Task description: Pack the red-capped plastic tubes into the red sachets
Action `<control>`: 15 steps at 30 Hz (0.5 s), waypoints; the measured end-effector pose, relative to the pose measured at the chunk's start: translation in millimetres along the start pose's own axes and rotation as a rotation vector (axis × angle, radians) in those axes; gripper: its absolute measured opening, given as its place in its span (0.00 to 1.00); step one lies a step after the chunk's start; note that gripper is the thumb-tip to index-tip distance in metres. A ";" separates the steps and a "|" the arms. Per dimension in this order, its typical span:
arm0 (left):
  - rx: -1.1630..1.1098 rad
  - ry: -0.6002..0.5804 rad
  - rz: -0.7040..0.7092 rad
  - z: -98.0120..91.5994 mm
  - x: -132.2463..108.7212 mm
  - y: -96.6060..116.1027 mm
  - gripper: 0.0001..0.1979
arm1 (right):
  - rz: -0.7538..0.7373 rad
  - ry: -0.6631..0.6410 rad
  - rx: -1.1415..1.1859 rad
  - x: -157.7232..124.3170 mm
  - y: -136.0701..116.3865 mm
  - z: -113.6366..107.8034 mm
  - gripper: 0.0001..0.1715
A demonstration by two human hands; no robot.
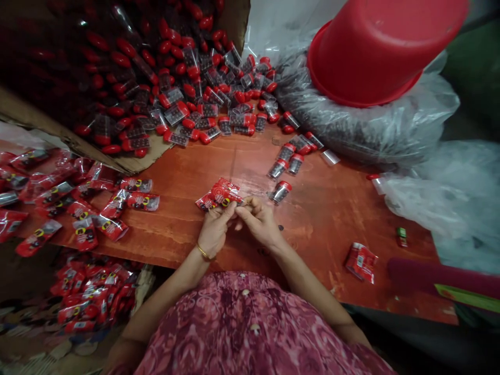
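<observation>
Both hands meet near the middle of the table. My left hand is closed, thumb against fingers, at the near edge of a small printed red plastic packet. My right hand pinches at the right end of the same packet, thumb tips almost touching. More than one packet may overlap there; the fingers hide the gripped edge. Just beyond my right hand lies a clear tube with a red cap and dark balls inside. Several similar tubes lie farther back.
A cardboard box on its side spills many red-capped tubes. Filled red packets cover the left, with more below the table edge. A red bucket rests on a plastic bag. One packet lies right.
</observation>
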State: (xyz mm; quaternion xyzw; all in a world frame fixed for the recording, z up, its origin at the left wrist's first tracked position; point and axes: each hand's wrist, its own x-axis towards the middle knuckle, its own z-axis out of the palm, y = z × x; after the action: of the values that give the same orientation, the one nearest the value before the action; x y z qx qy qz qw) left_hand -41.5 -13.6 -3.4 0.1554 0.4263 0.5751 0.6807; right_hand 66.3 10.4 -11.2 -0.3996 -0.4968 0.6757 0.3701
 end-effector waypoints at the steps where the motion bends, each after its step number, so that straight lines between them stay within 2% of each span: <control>1: -0.026 0.010 -0.010 -2.4 -0.8 -0.7 0.16 | 0.003 0.008 -0.022 5.3 2.7 4.6 0.24; 4: -0.065 0.092 -0.054 -16.9 -2.2 6.0 0.15 | -0.069 0.034 -0.173 17.9 7.1 15.9 0.26; 7: -0.107 0.262 -0.006 -45.3 -1.4 29.4 0.13 | -0.224 0.101 -0.473 21.6 2.0 7.9 0.22; 9: -0.142 0.413 0.170 -67.1 -0.3 49.6 0.14 | -0.319 0.244 -0.736 20.5 -2.5 -12.4 0.19; 11: -0.140 0.515 0.337 -82.0 0.9 64.8 0.20 | -0.375 0.433 -0.991 18.7 -2.8 -39.0 0.18; 13: -0.071 0.534 0.367 -83.0 3.1 68.3 0.25 | -0.371 0.509 -1.194 16.2 2.2 -62.9 0.18; 15: 0.126 0.486 0.315 -69.6 7.9 59.2 0.24 | -0.376 0.541 -1.309 13.1 9.8 -77.6 0.18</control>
State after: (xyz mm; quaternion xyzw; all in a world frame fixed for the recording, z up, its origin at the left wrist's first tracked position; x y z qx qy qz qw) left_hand -133.1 -8.5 -6.0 0.1192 0.5824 0.6664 0.4500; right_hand 130.4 49.0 -37.5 -0.5996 -0.7502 0.0432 0.2752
